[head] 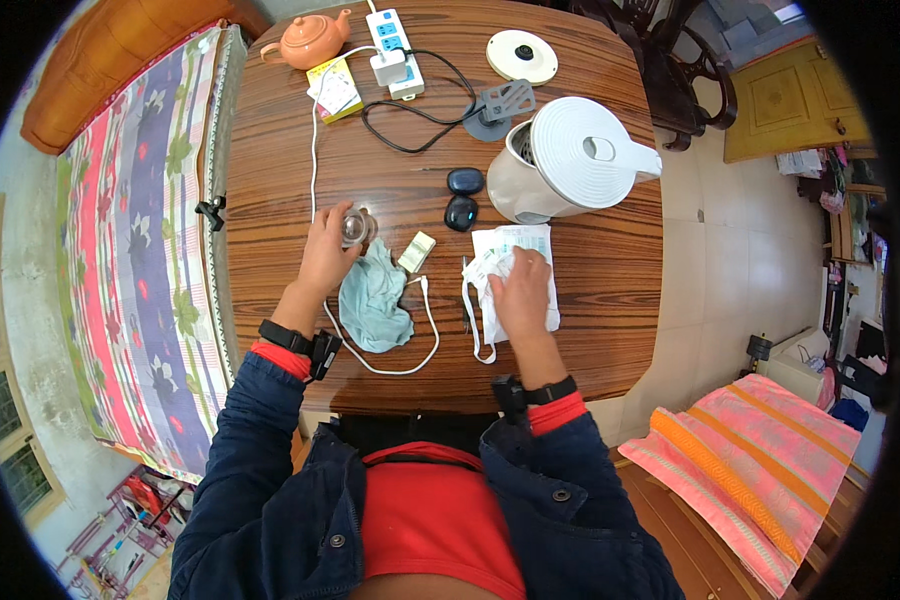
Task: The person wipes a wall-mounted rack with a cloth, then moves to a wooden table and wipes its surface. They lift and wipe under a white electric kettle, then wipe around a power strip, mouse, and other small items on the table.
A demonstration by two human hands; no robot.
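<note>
My left hand is closed around the side of a small clear cup above the wooden table. Just below it lies a crumpled light-blue cloth, with a small pale box to its right. My right hand rests on a crumpled white item over a flat white packet with green print; its fingertips are bent, and whether they grip is unclear. A white strap hangs from there onto the table. Two dark rounded cases lie between the hands, farther back.
A white electric kettle stands at the right, its grey base and a round lid behind. A power strip, cables, a yellow box and an orange teapot occupy the back. A white cable curves round the cloth.
</note>
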